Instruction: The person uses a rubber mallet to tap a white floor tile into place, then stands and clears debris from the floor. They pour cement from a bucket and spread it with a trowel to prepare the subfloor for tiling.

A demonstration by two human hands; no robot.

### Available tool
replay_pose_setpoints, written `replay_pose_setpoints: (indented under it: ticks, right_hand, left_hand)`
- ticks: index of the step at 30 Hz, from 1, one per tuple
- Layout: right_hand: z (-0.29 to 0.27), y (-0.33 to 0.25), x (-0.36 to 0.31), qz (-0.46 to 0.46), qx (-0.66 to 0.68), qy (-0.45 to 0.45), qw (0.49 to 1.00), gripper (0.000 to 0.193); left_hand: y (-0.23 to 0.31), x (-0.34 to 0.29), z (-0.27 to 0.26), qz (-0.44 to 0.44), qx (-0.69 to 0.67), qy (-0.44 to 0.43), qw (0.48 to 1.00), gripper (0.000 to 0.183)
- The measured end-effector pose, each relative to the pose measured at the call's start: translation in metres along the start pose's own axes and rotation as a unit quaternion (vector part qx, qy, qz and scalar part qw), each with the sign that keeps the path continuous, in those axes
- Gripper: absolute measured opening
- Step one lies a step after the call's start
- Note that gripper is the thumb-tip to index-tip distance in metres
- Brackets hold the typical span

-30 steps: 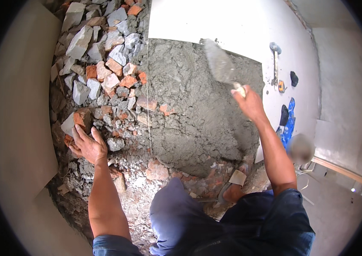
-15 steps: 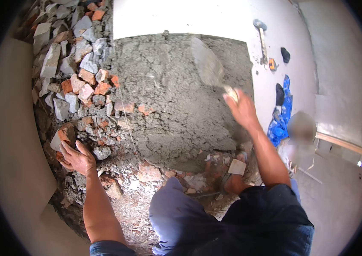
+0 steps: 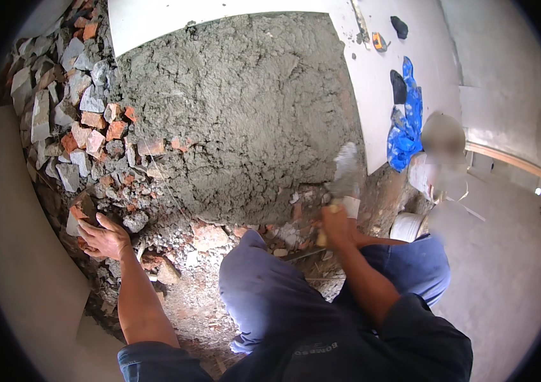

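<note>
Mortar (image 3: 245, 114) lies spread but rough along the tile (image 3: 156, 19); rubble (image 3: 92, 99) left of that tile is uncovered. Right hand (image 3: 337, 224) clenches a trowel (image 3: 345, 173); left hand (image 3: 106, 237), grip slack, touches a brick (image 3: 82, 206).

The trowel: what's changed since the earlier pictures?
The right hand, holding the trowel, has swung back from the far side of the mortar to its near right corner. Nothing was let go or picked up. The left hand stays at the broken brick.

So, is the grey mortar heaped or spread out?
Spread out: the mortar forms a broad, rough layer between the rubble and white flooring.
</note>
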State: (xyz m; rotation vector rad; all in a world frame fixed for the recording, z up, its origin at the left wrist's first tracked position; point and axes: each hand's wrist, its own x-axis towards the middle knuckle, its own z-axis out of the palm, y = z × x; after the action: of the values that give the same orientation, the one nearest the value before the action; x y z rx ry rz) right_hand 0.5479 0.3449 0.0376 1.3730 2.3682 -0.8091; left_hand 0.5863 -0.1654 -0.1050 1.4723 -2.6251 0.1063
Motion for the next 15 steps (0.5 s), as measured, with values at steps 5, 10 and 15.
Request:
replay_pose_setpoints:
  ticks: [5, 10, 15]
  right_hand:
    - [0.089, -0.033, -0.053, -0.016, 0.218, -0.116, 0.969, 0.024]
    - [0.097, -0.132, -0.057, -0.023, 0.349, -0.189, 0.917, 0.018]
    - [0.104, -0.256, -0.002, -0.140, 0.174, -0.094, 0.970, 0.032]
  left_hand:
    - [0.000, -0.001, 0.000, 0.008, -0.011, 0.010, 1.000, 0.072]
    - [0.002, -0.001, -0.002, 0.005, -0.001, 0.013, 1.000, 0.071]
    - [0.001, -0.002, -0.003, 0.006, 0.015, 0.012, 1.000, 0.068]
